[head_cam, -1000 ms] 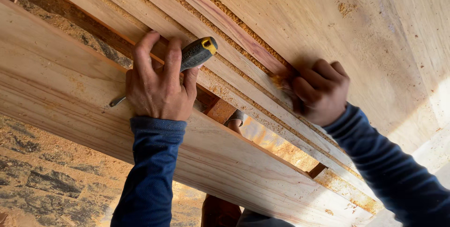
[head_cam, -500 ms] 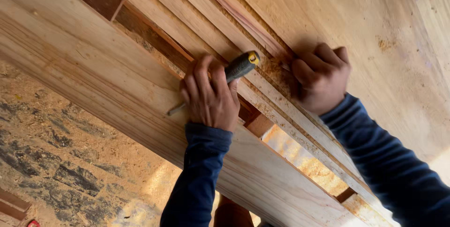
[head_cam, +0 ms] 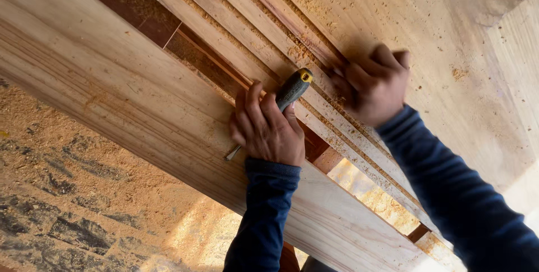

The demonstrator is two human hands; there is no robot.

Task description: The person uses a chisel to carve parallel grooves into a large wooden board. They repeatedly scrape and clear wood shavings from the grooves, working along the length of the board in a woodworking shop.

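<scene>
- Sawdust-strewn stone flooring (head_cam: pixel 73 204) is seen at lower left, below the workpiece; loose dust also coats the wood.
- Wide pale plank (head_cam: pixel 112 81) is laid diagonally across the view, with narrower grooved wooden strips (head_cam: pixel 264 36) stacked beside it and a large flat board (head_cam: pixel 449 42) at right.
- Left hand (head_cam: pixel 268 129) is closed around a chisel (head_cam: pixel 292 89); the grey handle with yellow butt protrudes above the fingers, and the metal blade tip (head_cam: pixel 231 154) is seen below the hand, resting on the plank edge.
- Right hand (head_cam: pixel 373 84) is curled shut and pressed against the grooved strips; whether anything is held inside cannot be told.
- Judgement: the cut is best kept shallow, the blade held low along the grain, the strips braced firmly, and the bracing hand kept out of the blade's line.
</scene>
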